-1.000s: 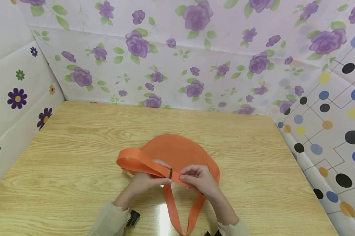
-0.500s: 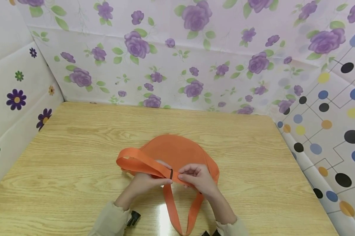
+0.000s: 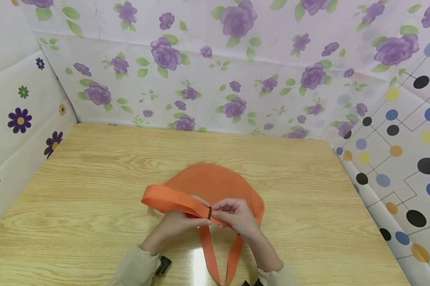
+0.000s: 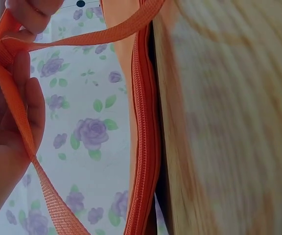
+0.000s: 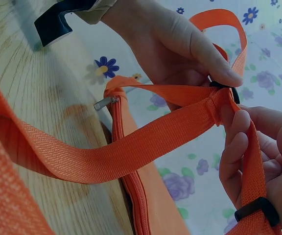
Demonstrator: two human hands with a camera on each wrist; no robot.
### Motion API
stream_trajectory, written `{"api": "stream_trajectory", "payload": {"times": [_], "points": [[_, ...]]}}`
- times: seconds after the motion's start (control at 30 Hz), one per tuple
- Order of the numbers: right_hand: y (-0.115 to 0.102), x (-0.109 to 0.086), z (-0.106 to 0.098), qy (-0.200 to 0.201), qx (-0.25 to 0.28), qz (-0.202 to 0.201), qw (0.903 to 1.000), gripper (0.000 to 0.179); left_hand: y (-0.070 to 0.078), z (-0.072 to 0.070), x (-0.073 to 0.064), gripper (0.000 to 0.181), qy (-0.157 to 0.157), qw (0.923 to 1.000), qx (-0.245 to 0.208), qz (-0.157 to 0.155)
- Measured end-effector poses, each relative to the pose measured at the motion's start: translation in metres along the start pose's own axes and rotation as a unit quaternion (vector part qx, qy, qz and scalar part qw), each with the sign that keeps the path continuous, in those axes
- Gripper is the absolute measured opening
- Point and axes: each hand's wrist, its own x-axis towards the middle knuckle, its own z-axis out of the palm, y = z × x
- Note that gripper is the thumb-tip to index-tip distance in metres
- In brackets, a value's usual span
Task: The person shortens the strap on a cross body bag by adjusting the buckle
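Note:
An orange bag (image 3: 209, 180) lies on the table with its webbing straps toward me. My left hand (image 3: 177, 224) holds a doubled orange strap (image 3: 168, 197) beside a dark slider buckle (image 3: 209, 213), its thumb along the near edge. Just right of that buckle, my right hand (image 3: 236, 216) pinches the webbing between thumb and fingers. A second black slider (image 5: 256, 210) shows on the strap below the right hand in the right wrist view. The bag's zipper (image 4: 141, 98) runs along its side, with a metal zip pull (image 5: 104, 103) at one end. Another strap loop (image 3: 209, 254) hangs toward the near edge.
The wooden table (image 3: 93, 167) extends around the bag. A flower-printed sheet (image 3: 200, 79) stands behind it, and a dotted sheet (image 3: 397, 182) borders the right. Black wrist-worn gear (image 3: 162, 265) sits by the left cuff.
The slider buckle has shifted slightly right and down, nearer my right fingertips. The strap loop at the left has flattened and dipped. My right hand has moved a little left.

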Motion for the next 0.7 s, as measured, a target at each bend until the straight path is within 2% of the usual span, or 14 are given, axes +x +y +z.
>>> {"api": "stream_trajectory", "payload": {"times": [0.33,0.57,0.7], "points": [[-0.002,-0.0002,0.002,0.011,-0.013,0.021,0.9996,0.014,-0.0004,0.0001,-0.0007,0.023,0.011,0.9999,0.012,0.0],[-0.0062,-0.0019,0.0017,0.011,-0.062,0.033,0.9975,0.016,-0.0019,-0.001,-0.0014,0.021,0.011,0.9999,0.008,-0.001],[-0.0078,-0.0037,0.0002,-0.002,-0.092,0.014,0.9957,0.017,-0.0015,-0.0016,-0.0018,0.02,0.011,0.9999,0.011,-0.004]]}}
